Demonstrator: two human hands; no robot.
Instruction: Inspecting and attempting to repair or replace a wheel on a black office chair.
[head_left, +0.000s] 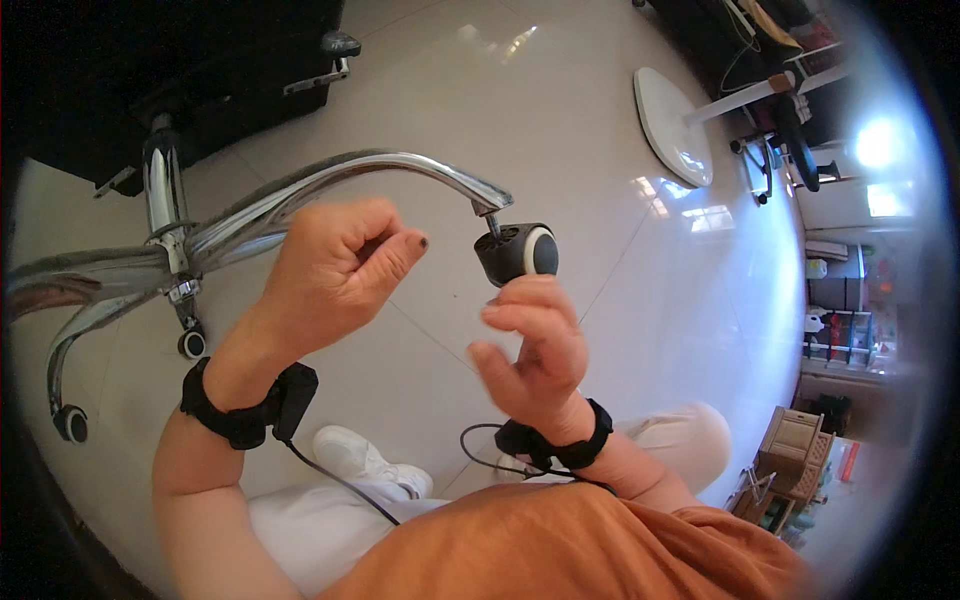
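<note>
A swivel chair lies tipped on the floor, its curved chrome leg (370, 165) reaching toward the middle. At the tip of that leg is a caster wheel (515, 255), black with a white ring, and a short stretch of its metal stem shows. My left hand (340, 265) is closed in front of the chrome base, thumb pressed against curled fingers. A small dark spot shows at the thumb tip; whatever the fist may hold is hidden. Just below the caster, my right hand (535, 345) has bent fingers with the thumb apart and nothing between them.
The dark chair seat (230, 60) fills the upper left. Two other casters (192, 343) are at lower left. A white round-based stand (675, 125) is at upper right, wooden furniture (795, 455) at lower right. My white shoe (360, 460) rests on the tiled floor (420, 380).
</note>
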